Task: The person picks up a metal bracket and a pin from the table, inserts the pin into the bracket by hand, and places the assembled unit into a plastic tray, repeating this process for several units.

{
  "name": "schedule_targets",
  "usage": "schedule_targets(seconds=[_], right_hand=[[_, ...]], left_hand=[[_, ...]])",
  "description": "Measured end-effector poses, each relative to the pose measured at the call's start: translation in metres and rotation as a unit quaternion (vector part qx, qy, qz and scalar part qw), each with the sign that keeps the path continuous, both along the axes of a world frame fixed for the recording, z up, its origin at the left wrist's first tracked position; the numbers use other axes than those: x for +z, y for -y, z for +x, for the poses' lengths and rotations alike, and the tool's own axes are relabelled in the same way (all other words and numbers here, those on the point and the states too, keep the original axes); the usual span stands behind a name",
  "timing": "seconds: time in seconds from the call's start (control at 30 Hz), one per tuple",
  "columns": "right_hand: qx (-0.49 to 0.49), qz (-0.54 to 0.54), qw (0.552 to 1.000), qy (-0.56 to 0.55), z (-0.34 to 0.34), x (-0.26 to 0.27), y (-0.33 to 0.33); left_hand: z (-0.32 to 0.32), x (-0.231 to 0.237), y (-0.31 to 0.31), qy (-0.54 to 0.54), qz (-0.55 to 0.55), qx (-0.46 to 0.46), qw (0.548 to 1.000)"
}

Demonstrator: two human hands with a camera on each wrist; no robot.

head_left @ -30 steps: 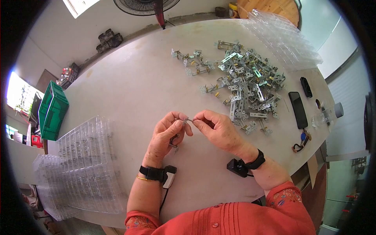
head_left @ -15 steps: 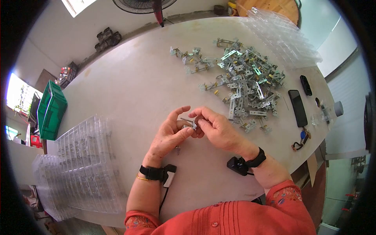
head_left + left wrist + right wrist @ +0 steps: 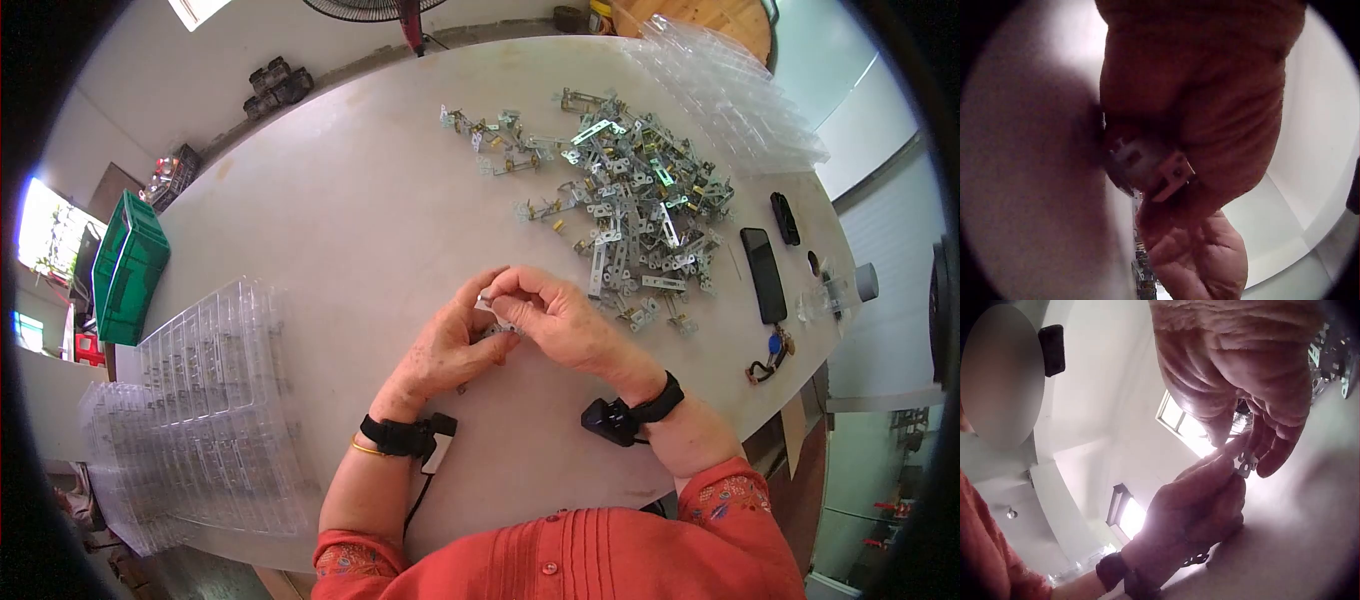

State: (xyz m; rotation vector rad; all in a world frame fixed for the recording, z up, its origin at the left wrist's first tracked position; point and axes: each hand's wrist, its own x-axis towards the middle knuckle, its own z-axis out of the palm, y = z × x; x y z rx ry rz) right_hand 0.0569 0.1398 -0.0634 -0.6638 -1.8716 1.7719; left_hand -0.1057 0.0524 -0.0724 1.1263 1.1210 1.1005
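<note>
Over the near middle of the table, my two hands meet around a small metal bracket (image 3: 497, 327). My left hand (image 3: 440, 350) grips it between thumb and curled fingers. From the other side, my right hand (image 3: 572, 325) pinches it with thumb and fingertips, hiding much of it. In the right wrist view, the holed end of the bracket (image 3: 1245, 465) shows where the fingertips come together. A second holed metal piece (image 3: 1196, 558) sticks out below the left hand. Shiny plates (image 3: 1147, 164) sit inside the left hand's curl in the left wrist view.
A heap of metal brackets (image 3: 640, 210) with brass-coloured bits lies beyond my right hand. Filled clear plastic trays (image 3: 205, 400) are stacked at left, more clear trays (image 3: 735, 95) at far right. A phone (image 3: 764, 275) lies right; a green crate (image 3: 133, 265) stands far left.
My hands have closed in together around the bracket. The left fingers, raised and spread half a second ago, are now curled in close to the right hand. The heap looks unchanged.
</note>
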Motion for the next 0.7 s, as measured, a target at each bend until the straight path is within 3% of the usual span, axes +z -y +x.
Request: schedule_targets(seconds=[0.07, 0.17, 0.23, 0.37, 0.57, 0.7], right_hand=[[-0.034, 0.051, 0.997, -0.037, 0.0, -0.001, -0.001], [-0.061, 0.034, 0.997, 0.017, 0.003, 0.005, -0.003], [-0.022, -0.07, 0.997, 0.025, 0.004, 0.009, -0.002], [0.008, -0.087, 0.996, 0.017, 0.004, 0.007, -0.002], [-0.054, -0.053, 0.997, 0.007, 0.004, 0.004, -0.005], [-0.101, -0.067, 0.992, -0.029, 0.005, 0.001, -0.011]], left_hand=[[-0.001, 0.011, 0.002, -0.081, -0.051, 0.035, 0.995], [0.0, 0.007, 0.002, -0.059, 0.002, 0.114, 0.992], [0.001, 0.003, 0.0, -0.077, 0.016, 0.114, 0.99], [0.0, 0.006, 0.002, -0.11, 0.02, 0.087, 0.99], [-0.003, -0.004, 0.002, -0.017, 0.026, 0.143, 0.989], [-0.007, -0.004, 0.001, -0.048, 0.052, 0.136, 0.988]])
